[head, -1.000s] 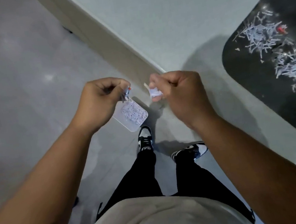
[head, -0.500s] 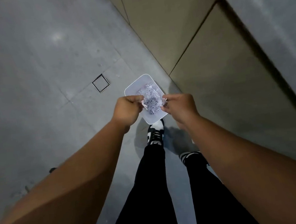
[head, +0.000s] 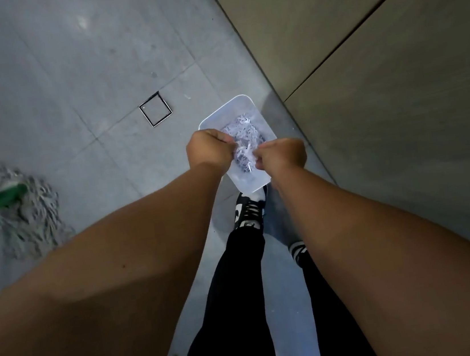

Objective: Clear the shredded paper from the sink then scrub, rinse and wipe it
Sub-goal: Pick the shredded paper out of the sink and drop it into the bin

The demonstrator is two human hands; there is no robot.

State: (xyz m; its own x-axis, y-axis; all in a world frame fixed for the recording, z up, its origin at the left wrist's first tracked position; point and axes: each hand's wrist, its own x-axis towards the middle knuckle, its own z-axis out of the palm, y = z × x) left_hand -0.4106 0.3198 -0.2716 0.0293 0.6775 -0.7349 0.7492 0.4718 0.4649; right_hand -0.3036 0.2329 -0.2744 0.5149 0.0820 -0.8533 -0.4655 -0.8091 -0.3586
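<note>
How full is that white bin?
Partly full: shredded paper heaps inside the bin, bare bottom showing beside it. The left hand and right hand pinch more above it.

Probably a utility washroom: tiled floor (head: pixel 49 68), floor drain (head: pixel 155 108), mop (head: pixel 20 212).

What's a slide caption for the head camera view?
Left hand and right hand pinch shredded paper over a white tray on the floor, mop nearby.

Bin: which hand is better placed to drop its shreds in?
Left hand, marginally: its fingers pinch shredded paper above the white bin's middle; the right hand hangs nearer the near-right rim.
</note>
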